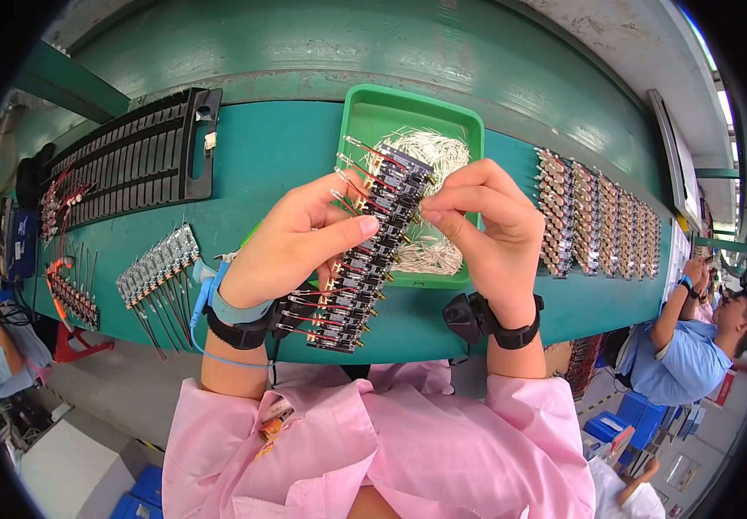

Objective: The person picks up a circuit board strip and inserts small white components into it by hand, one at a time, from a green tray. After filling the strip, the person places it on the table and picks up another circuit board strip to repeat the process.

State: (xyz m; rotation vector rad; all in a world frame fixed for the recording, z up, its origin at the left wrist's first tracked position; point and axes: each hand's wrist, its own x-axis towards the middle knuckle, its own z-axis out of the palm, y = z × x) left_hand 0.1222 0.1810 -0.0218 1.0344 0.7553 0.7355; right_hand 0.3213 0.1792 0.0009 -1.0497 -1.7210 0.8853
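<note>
The left hand [291, 246] grips a long black strip of parts [369, 251] while the right hand [490, 229], just beside it, pinches a small pin at its edge, apparently mid-fitting; seating it likely needs a steady push.

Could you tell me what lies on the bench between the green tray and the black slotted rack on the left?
Nothing: in the head view, the teal bench is bare between the green tray and the black slotted rack.

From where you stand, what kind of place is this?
Most likely an electronics assembly line. The left hand holds a black rack of small wired parts, a green tray holds loose metal pins, and finished rows lie on the green bench.
</note>
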